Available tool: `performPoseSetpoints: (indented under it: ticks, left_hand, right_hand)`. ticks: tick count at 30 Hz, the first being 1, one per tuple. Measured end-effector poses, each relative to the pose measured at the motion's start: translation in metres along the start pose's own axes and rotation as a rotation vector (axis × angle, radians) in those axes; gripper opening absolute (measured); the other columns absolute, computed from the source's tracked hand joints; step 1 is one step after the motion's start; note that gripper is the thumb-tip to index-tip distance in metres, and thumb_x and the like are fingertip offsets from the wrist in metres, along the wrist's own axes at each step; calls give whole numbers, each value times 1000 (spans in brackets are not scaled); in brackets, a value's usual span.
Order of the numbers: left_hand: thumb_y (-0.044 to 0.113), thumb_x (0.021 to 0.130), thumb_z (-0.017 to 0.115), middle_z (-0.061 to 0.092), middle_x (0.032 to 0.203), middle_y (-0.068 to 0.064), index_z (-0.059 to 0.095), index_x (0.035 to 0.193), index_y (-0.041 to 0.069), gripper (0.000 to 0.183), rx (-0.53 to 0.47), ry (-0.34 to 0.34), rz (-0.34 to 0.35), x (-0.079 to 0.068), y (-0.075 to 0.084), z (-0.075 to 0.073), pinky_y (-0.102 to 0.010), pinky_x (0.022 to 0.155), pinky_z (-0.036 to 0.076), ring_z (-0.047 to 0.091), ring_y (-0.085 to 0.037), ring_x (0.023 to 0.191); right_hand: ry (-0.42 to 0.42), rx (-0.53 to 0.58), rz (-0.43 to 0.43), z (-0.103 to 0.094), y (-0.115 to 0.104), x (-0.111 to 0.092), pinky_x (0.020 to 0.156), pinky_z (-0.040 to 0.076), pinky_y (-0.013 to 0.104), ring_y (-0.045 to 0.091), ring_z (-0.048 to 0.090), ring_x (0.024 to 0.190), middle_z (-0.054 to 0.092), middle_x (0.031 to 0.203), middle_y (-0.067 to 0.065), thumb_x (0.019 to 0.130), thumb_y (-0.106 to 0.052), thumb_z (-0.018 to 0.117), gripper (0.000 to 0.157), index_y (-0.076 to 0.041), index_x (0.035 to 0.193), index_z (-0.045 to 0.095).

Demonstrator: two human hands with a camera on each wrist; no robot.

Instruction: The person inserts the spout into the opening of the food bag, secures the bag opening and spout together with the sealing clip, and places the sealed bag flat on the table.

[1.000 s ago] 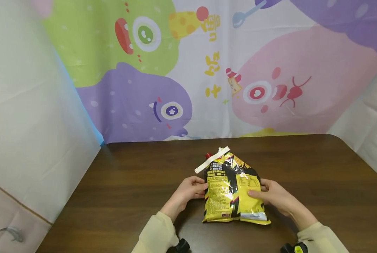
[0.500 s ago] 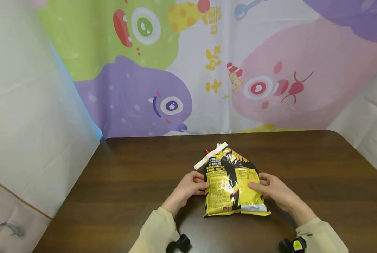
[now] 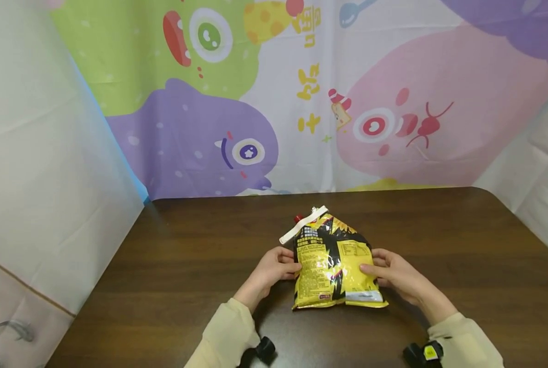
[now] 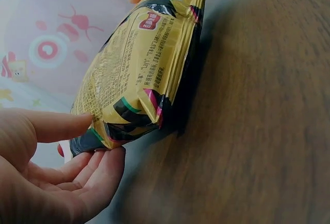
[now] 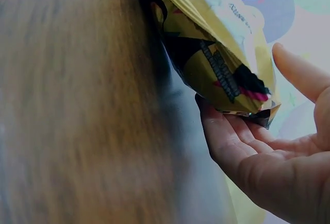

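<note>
A yellow and black snack bag point(image 3: 320, 268), printed with small text, is held between the two hands over the brown table. A white strip-like bag clip point(image 3: 303, 225) lies slantwise across its far left corner, and a small red piece point(image 3: 298, 218) shows behind that strip. My left hand point(image 3: 274, 268) pinches the bag's left edge, thumb on the near face and fingers beneath, as the left wrist view also shows. At the opposite edge, my right hand point(image 3: 400, 276) grips the bag with its thumb point(image 5: 299, 72) on the printed face and fingers underneath. The bag's underside is hidden.
The dark wood table point(image 3: 186, 286) spreads out on both sides of the bag. Behind it hangs a cartoon-printed cloth point(image 3: 200, 133), and pale fabric walls point(image 3: 39, 153) stand at the sides. Black camera mounts point(image 3: 266, 349) sit at both wrists.
The bag and both hands have shifted slightly away from the body and a touch left. The head view has tilted down a little. Both hands keep their hold on the bag.
</note>
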State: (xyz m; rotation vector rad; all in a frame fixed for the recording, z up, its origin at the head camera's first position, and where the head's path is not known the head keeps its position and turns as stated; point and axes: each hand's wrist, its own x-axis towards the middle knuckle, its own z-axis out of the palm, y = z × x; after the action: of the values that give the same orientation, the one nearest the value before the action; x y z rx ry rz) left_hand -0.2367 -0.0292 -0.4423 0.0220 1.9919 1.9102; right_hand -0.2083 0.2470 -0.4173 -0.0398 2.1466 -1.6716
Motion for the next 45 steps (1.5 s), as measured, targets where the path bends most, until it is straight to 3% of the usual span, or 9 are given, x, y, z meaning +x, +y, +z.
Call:
performPoseSetpoints:
  ticks: [10, 19, 32, 38, 45]
  left_hand:
    - [-1, 80, 63, 57, 106, -23, 46, 119, -10, 43, -52, 42, 16, -2, 0, -1, -32, 77, 52, 60, -16, 80]
    - [1, 82, 62, 54, 116, -25, 47, 124, -8, 46, -61, 50, 40, -1, 4, -1, -33, 83, 49, 58, -20, 95]
    - [1, 82, 61, 54, 117, -23, 48, 125, -6, 46, -69, 48, 30, 1, 2, -3, -36, 77, 51, 59, -18, 89]
    - [3, 82, 63, 52, 122, -21, 48, 128, -1, 49, 4, 65, 50, 0, 1, -4, -32, 77, 51, 59, -20, 94]
    - [8, 81, 65, 49, 124, -20, 51, 127, 5, 48, 120, 99, 81, 1, -1, -3, -30, 76, 49, 57, -23, 97]
  right_hand:
    - [68, 14, 0, 1, -1, 0, 89, 44, 36, 21, 51, 107, 34, 136, 28, 91, -30, 54, 70, 5, 138, 14]
    - [51, 17, -22, -2, -4, 0, 92, 42, 35, 22, 47, 113, 32, 137, 27, 92, -26, 52, 68, 3, 139, 12]
    - [74, 1, -17, 2, -3, 5, 92, 42, 38, 28, 43, 117, 32, 136, 28, 93, -23, 51, 65, 6, 138, 14]
    - [133, -11, 14, 10, -2, 11, 91, 42, 36, 30, 41, 119, 32, 137, 28, 95, -23, 47, 60, 6, 138, 17]
    - [175, -14, -7, 17, -2, 18, 83, 44, 29, 27, 46, 113, 35, 134, 28, 95, -18, 45, 56, 4, 139, 17]
